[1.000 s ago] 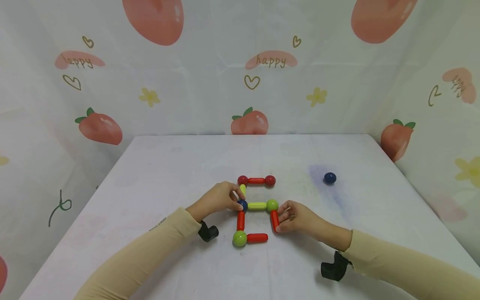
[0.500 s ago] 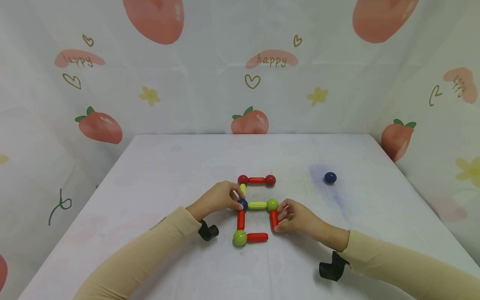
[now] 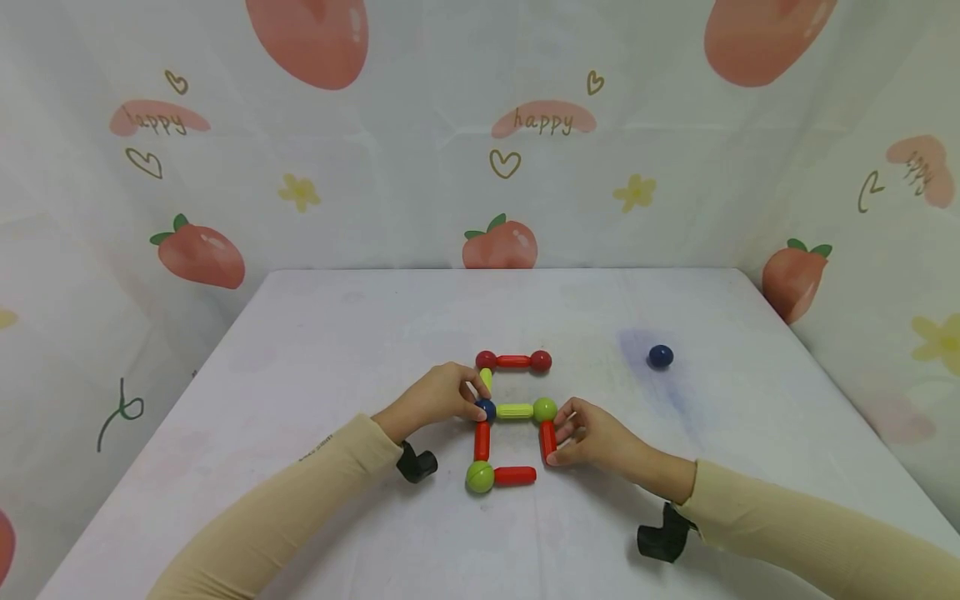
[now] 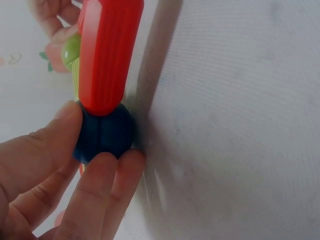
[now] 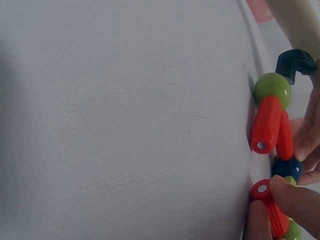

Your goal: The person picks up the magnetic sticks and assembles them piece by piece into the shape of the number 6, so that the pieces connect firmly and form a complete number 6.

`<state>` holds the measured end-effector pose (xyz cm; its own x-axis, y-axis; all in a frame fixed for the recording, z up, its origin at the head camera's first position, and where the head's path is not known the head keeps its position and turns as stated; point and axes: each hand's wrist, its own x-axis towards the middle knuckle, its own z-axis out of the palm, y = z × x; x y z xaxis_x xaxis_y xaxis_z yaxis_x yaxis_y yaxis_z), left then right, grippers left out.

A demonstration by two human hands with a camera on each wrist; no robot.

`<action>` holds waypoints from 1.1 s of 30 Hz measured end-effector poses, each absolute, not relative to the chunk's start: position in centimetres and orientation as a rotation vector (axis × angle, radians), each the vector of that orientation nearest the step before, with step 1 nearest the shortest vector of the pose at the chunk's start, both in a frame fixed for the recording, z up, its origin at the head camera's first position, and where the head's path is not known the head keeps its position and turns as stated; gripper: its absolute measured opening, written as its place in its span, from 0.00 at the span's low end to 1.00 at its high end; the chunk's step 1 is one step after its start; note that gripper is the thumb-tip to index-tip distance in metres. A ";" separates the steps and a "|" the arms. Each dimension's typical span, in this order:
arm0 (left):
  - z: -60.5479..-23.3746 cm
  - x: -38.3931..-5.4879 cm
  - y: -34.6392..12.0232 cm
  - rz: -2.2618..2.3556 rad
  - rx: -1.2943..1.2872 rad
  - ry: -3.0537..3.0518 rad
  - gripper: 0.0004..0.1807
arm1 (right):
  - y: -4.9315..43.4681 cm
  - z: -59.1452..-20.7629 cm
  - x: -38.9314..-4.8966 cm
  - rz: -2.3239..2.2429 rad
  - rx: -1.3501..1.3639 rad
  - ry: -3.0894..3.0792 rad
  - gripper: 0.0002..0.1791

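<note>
A figure of magnetic rods and balls lies on the white table. My left hand (image 3: 442,393) pinches the dark blue ball (image 4: 105,132) at its middle left joint. From that ball a yellow-green rod (image 3: 514,412) runs right to a green ball (image 3: 545,410). My right hand (image 3: 596,435) pinches a red rod (image 3: 548,442) that points from this green ball toward the front. Another red rod (image 4: 107,55) joins the blue ball to the front green ball (image 3: 480,477). From there the front red rod (image 3: 514,476) extends right, its far end free and apart from the held rod.
Behind the hands, two red balls are joined by a back red rod (image 3: 513,362). A yellow rod (image 3: 486,382) links the left one toward the blue ball, partly behind fingers. A loose dark blue ball (image 3: 661,357) lies at the back right. Black wrist cameras (image 3: 663,537) hang below both sleeves.
My right hand has shifted slightly left, and the near end of the red rod it pinches has swung a little left with it. The left hand stays on the blue ball.
</note>
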<state>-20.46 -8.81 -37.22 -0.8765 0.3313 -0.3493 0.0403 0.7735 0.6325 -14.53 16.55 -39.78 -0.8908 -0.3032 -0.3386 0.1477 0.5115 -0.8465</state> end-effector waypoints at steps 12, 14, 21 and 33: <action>-36.9 -20.2 -8.7 0.879 0.286 2.523 0.13 | 16.5 -39.6 -14.4 -1.336 -0.112 2.324 0.25; -37.0 -20.2 -8.7 0.881 0.287 2.522 0.13 | 16.6 -39.5 -14.4 -1.339 -0.117 2.313 0.25; -37.2 -20.2 -8.8 0.887 0.297 2.525 0.12 | 17.8 -39.2 -14.4 -1.362 -0.110 2.250 0.24; -37.1 -20.3 -8.8 0.888 0.285 2.522 0.12 | 23.3 -35.5 -16.9 -1.450 -0.338 2.535 0.26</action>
